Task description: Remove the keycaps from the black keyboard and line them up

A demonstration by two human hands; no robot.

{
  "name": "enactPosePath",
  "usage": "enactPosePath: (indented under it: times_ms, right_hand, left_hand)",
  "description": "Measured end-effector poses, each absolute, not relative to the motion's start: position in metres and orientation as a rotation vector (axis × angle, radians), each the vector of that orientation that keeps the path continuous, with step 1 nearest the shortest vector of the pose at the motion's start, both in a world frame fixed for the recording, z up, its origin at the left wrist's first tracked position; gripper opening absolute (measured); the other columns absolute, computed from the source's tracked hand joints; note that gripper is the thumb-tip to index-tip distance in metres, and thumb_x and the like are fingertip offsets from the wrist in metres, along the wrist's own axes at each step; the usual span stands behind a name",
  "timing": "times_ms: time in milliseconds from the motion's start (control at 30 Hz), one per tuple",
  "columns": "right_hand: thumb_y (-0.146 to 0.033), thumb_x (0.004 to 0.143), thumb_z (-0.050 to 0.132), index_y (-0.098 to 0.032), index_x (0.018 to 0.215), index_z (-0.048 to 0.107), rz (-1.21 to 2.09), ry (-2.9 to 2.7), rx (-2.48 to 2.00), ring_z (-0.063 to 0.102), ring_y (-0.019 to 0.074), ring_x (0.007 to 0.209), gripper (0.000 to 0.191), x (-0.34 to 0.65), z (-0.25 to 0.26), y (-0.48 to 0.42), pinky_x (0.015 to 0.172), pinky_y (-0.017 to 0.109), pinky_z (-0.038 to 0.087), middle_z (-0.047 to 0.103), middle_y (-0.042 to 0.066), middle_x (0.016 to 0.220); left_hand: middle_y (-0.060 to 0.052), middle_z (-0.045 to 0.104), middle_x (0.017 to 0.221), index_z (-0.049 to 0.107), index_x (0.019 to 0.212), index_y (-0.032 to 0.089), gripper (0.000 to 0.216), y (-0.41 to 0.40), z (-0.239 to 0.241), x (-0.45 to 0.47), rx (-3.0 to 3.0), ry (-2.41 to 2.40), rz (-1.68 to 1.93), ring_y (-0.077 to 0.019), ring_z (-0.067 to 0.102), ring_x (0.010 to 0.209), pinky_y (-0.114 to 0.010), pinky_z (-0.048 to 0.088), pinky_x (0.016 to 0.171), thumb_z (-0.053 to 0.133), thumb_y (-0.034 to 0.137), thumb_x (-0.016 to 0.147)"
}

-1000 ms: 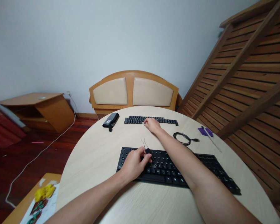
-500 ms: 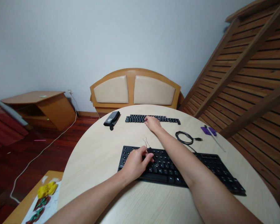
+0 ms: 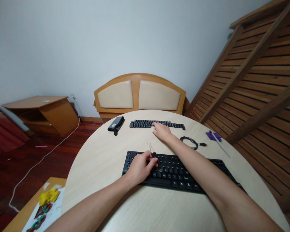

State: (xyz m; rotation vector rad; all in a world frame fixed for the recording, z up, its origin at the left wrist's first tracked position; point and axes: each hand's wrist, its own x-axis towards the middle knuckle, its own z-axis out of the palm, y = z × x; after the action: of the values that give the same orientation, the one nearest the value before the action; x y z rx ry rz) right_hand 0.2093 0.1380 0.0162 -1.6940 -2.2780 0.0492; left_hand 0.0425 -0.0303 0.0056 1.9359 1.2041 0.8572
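My left hand is closed on a keycap puller with a small black handle. Its thin wire prongs stick out at both ends, the nearer ones over the black keyboard. On the keyboard's upper left part, keys are off and bare sockets show; the lower rows carry keycaps. Farther back, my right hand reaches to rows of loose black keycaps laid out on the table. Its index finger is at the front row, with the thumb apart from it. My right forearm crosses above the keyboard and hides part of it.
A coiled black USB cable lies right of my right arm. Beyond it are a purple piece and a thin stick. A dark folded pouch sits at the back left of the round table.
My right hand has shifted slightly right and nearer along the keycap rows, and its thumb and index finger have parted. My left hand keeps the puller at almost the same place.
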Motion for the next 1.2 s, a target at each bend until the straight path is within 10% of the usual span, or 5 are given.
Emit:
enactPosePath:
  times_ms: [300,600,1200]
  right_hand:
    - [-0.037,0.089,0.059,-0.02,0.109,0.068,0.357,-2.352,-1.416,0.065,0.0228,0.101,0.027,0.264,0.023,0.036,0.09,0.033,0.048,0.069,0.009,0.111]
    - [-0.071,0.06,0.075,-0.025,0.153,0.032,0.707,-2.603,-1.313,0.017,0.0394,0.147,0.112,0.281,0.018,-0.039,0.119,0.056,0.014,0.025,0.014,0.16]
    - [-0.07,0.069,0.069,-0.025,0.147,0.041,0.643,-2.536,-1.256,0.015,0.0349,0.149,0.095,0.263,0.006,-0.045,0.119,0.057,0.005,0.022,0.015,0.161]
  left_hand:
    - [-0.004,0.077,0.082,0.061,0.079,0.021,0.026,-0.029,0.004,0.042,1.98,1.235,0.88,-0.0228,0.07,0.08,-0.029,0.046,0.071,0.052,0.042,0.093]
    - [-0.004,0.076,0.081,0.061,0.082,0.02,0.028,-0.022,0.0,0.041,1.936,1.173,0.887,-0.0221,0.07,0.079,-0.03,0.049,0.076,0.052,0.045,0.092]
    - [-0.004,0.071,0.082,0.063,0.084,0.018,0.031,-0.024,0.008,0.034,1.993,1.061,0.871,-0.0203,0.066,0.079,-0.028,0.048,0.076,0.046,0.042,0.097]
